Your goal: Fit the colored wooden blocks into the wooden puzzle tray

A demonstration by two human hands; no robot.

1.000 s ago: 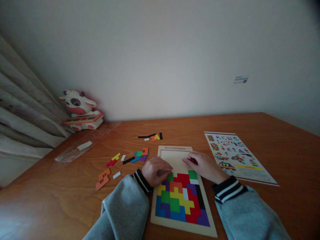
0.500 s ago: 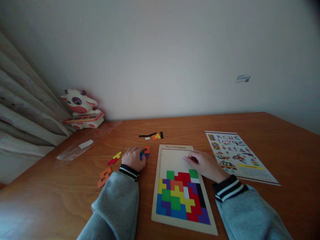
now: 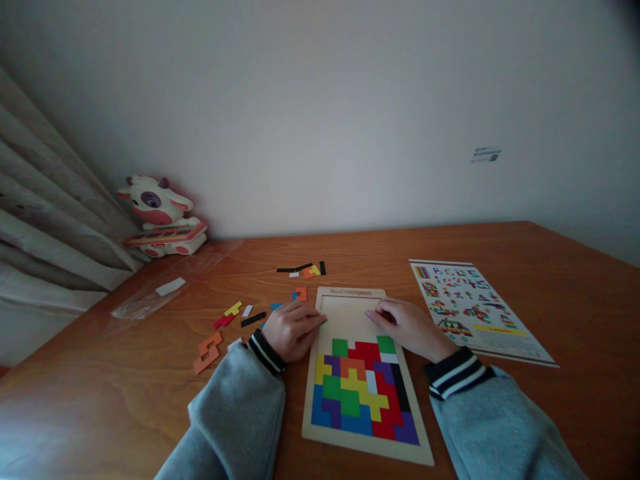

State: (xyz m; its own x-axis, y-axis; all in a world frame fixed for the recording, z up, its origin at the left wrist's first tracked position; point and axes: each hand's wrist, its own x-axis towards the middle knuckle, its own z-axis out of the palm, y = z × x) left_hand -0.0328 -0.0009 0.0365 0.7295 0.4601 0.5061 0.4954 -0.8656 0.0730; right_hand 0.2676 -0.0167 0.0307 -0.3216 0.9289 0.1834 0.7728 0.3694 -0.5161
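1. Brown wooden table sits under the whole setup.
2. Pale puzzle tray lies on it, lower part packed with flat coloured blocks.
3. Right hand is over the tray's upper right side; honestly can't tell if its fingertips meet.
4. Left hand is at the tray's left rim, fingers clamped on a green piece.
5. That piece shows only a sliver.

On the wooden table, at the far left, sits one toy cow with a keyboard at its front (the muzzle is pink). Near it lies a clear plastic bag with a white label. Beside them hangs a pale curtain. The wall bears a printed sticker.
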